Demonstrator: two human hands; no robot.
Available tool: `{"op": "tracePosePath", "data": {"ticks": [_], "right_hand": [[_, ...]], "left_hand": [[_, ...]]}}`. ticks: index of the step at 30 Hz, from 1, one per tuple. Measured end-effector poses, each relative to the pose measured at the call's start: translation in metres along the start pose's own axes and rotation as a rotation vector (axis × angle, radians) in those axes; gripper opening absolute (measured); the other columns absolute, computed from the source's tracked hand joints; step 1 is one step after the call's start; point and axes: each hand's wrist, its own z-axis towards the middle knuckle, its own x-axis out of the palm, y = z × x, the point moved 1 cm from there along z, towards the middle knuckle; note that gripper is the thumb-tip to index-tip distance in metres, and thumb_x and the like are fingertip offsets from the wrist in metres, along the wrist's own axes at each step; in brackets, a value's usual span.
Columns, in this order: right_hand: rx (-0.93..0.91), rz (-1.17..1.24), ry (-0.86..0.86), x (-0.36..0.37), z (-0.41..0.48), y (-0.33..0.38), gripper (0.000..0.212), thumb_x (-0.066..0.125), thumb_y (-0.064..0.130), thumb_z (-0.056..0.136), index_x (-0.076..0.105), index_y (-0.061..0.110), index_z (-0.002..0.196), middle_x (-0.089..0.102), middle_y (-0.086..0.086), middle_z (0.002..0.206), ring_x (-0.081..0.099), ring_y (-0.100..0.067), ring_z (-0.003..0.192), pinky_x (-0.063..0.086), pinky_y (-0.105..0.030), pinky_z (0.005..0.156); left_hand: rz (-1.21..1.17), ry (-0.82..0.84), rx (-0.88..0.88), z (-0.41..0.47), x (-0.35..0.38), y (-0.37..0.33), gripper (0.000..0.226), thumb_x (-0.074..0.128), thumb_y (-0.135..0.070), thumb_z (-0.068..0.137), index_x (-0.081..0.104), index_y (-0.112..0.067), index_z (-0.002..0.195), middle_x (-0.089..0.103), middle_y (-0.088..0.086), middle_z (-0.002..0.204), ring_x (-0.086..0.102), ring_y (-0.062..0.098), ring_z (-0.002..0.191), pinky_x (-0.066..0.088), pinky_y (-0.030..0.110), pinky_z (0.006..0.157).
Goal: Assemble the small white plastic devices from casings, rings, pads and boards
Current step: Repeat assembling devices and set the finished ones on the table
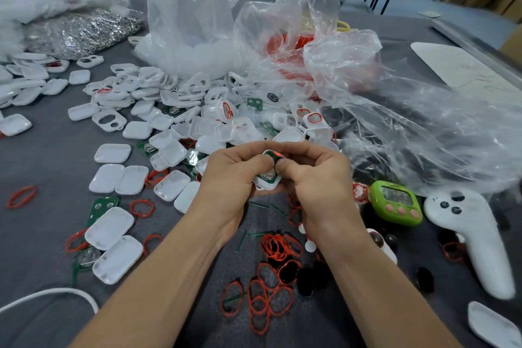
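Both hands meet at the table's middle around one small white casing [268, 179] with a green board and a red ring showing inside it. My left hand [230, 175] grips it from the left, thumb on top. My right hand [313, 175] pinches it from the right, thumb pressing on the board. Loose white casings [113, 153] lie in a heap behind and to the left. Red rings [278, 246] and black pads [309, 277] are scattered in front of my wrists. A green board [101, 207] lies at the left under a casing.
Clear plastic bags [353, 70] stand behind the heap, one holding red parts. A green timer [397, 203] and a white handheld controller [474, 243] lie at the right. A white cable [56, 292] curves at the lower left. Silver metal clips [82, 31] are piled at the far left.
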Motion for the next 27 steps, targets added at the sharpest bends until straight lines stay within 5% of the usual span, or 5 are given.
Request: {"op": "tracePosePath", "data": {"ticks": [13,16,21,24,27], "right_hand": [[-0.014,-0.024,0.08,0.0033,-0.0027,0.0004,0.034,0.063,-0.013,0.081,0.078,0.016,0.091,0.077,-0.005,0.082,0.071,-0.016,0.072,0.055,-0.026,0.06],[-0.04,-0.069,0.082,0.0059,-0.0037,-0.0011,0.033,0.065,-0.011,0.078,0.078,0.014,0.094,0.078,-0.003,0.083,0.07,-0.011,0.074,0.054,-0.025,0.065],[-0.018,-0.072,0.08,0.0068,-0.0044,-0.0023,0.03,0.067,0.008,0.066,0.079,0.02,0.092,0.078,0.0,0.084,0.07,-0.011,0.078,0.055,-0.028,0.07],[-0.01,-0.06,0.089,0.0065,-0.0043,-0.0015,0.031,0.069,0.009,0.065,0.078,0.022,0.093,0.078,-0.002,0.09,0.071,-0.015,0.085,0.06,-0.037,0.079],[-0.052,-0.118,0.046,0.0018,-0.0046,0.0026,0.036,0.074,0.004,0.07,0.076,0.023,0.101,0.079,0.003,0.095,0.074,-0.013,0.091,0.06,-0.032,0.08]], "left_hand": [[0.019,-0.14,0.005,0.0,0.0023,-0.0069,0.03,0.054,0.016,0.084,0.08,0.001,0.089,0.075,0.028,0.091,0.07,0.031,0.074,0.062,0.045,0.073],[0.023,-0.161,0.017,-0.001,0.0017,-0.0074,0.03,0.055,0.017,0.083,0.08,0.001,0.088,0.076,0.026,0.087,0.07,0.028,0.071,0.062,0.036,0.066],[0.019,-0.134,0.016,-0.0005,0.0,-0.0085,0.03,0.057,0.014,0.084,0.081,-0.003,0.087,0.077,0.022,0.088,0.071,0.024,0.069,0.059,0.028,0.059],[0.005,-0.081,0.011,-0.0014,0.0007,-0.0084,0.03,0.059,0.009,0.088,0.082,-0.01,0.085,0.078,0.016,0.091,0.074,0.021,0.074,0.058,0.027,0.059],[-0.07,-0.014,-0.027,0.0005,-0.0006,-0.0082,0.033,0.054,0.001,0.095,0.083,-0.012,0.088,0.079,0.014,0.099,0.076,0.02,0.084,0.061,0.029,0.063]]}}
